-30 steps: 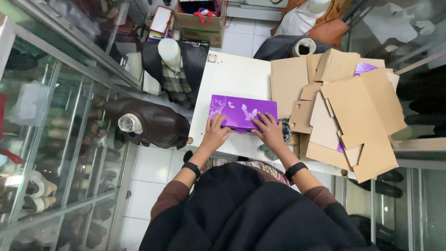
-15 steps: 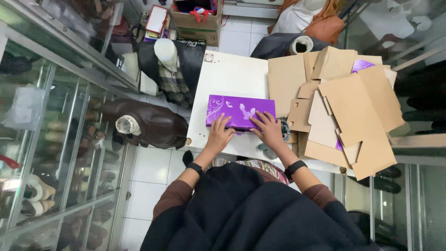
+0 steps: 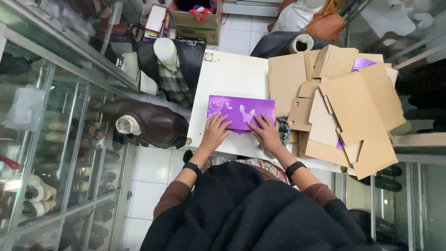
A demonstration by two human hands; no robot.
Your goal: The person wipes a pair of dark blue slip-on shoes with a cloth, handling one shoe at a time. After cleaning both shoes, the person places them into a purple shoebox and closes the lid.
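purple box: a flat purple cardboard box (image 3: 240, 113) with pale swirls lies at the near edge of the white table (image 3: 230, 74), just left of the cardboard heap
left hand: the left hand (image 3: 214, 131) rests flat on the box's near left part, fingers spread, gripping nothing
right hand: the right hand (image 3: 265, 132) presses flat on its near right part, also open-palmed
change: over the last second both hands kept pressing and the box barely moved; it looks like flattening or creasing
beside: brown cardboard blanks (image 3: 346, 107) piled to the right
beyond: two headless mannequin busts (image 3: 173, 65) left of the table, by glass shelves (image 3: 42, 125)
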